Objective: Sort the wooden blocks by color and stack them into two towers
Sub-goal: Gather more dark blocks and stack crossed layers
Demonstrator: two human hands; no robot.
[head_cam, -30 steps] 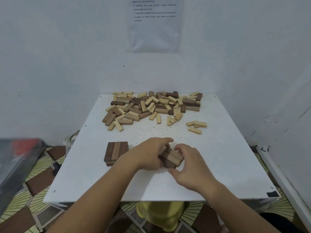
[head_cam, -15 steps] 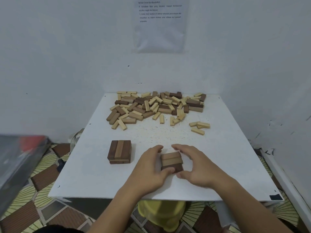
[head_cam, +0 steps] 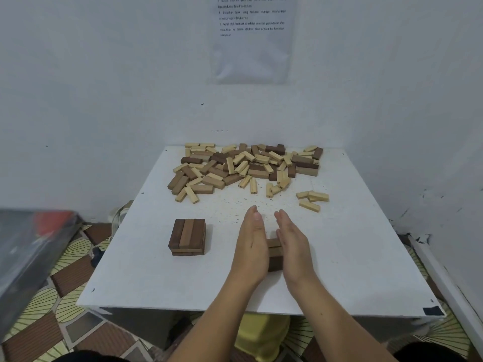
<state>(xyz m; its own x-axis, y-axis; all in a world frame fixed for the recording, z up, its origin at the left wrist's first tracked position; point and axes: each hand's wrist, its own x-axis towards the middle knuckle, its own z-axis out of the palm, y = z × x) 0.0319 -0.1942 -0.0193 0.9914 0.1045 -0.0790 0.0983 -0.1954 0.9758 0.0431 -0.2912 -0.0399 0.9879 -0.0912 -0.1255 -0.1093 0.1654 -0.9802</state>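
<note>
**As flat palms close in: squaring the small brown stack**

Head view: since the left hand (head_cam: 252,244) and right hand (head_cam: 292,246) stand on edge with fingers straight, neither curls round anything. They press the two sides of the small stack (head_cam: 274,253) between them, near the front edge of the tabletop (head_cam: 352,257), about midway along it.

To do this well, I judge: push evenly from both sides, keep palms upright, and ease off slowly so no layer slides.

The stack looks brown, with a few layers, mostly hidden by the hands. Left of it, well apart, second brown stack (head_cam: 187,237) has top blocks running front to back over a crosswise layer. Along the back edge lies the loose pile (head_cam: 245,167), light and brown mixed. A few light blocks (head_cam: 312,198) lie toward the right edge.
</note>
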